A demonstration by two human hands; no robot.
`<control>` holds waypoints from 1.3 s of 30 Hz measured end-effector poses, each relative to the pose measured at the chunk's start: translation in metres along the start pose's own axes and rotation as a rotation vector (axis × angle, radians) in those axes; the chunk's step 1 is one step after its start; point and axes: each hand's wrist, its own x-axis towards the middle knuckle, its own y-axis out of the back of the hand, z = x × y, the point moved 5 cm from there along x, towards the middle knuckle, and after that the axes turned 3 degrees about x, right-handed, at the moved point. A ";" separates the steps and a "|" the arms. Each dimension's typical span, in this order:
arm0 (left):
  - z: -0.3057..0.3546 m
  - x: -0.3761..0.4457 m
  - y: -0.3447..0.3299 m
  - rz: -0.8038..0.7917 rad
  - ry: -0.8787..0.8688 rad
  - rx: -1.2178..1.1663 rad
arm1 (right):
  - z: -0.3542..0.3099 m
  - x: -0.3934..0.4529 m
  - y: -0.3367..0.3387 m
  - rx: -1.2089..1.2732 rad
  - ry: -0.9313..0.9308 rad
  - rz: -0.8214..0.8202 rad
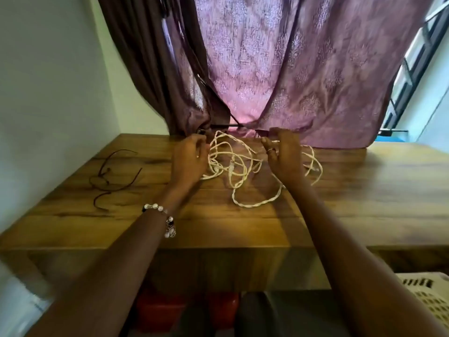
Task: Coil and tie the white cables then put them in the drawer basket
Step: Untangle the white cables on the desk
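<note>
A loose tangle of white braided cables (245,164) lies on the wooden table (364,190), near its far edge. My left hand (188,161) is at the tangle's left side with its fingers curled at the strands there. My right hand (284,156) hovers over the tangle's right side, thumb and fingers bent above a raised loop; whether they pinch a strand is hidden. One long loop (257,198) trails toward me on the tabletop.
A thin dark cord (109,176) lies in loose curves at the table's left. Purple curtains (279,69) hang down behind the far edge. A cream perforated plastic basket (430,295) sits low at the right, below the table. Red items (184,310) show under the table.
</note>
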 end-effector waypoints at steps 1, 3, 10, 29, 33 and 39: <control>-0.002 -0.001 0.000 0.006 0.029 -0.022 | 0.000 -0.001 -0.002 0.015 -0.005 -0.003; -0.009 0.000 -0.004 -0.009 0.087 -0.039 | -0.003 0.000 -0.007 0.054 -0.045 -0.072; -0.048 0.003 -0.049 -0.194 0.311 -0.102 | -0.001 0.014 -0.052 0.090 -0.287 -0.391; -0.069 0.029 -0.043 -0.091 0.213 -0.385 | 0.108 -0.009 -0.035 0.116 -0.601 0.228; -0.071 0.031 -0.044 -0.010 0.039 -0.146 | 0.104 -0.001 -0.025 0.208 -0.493 0.298; -0.072 0.020 -0.044 0.071 0.082 0.066 | 0.076 0.004 -0.039 0.278 -0.324 0.001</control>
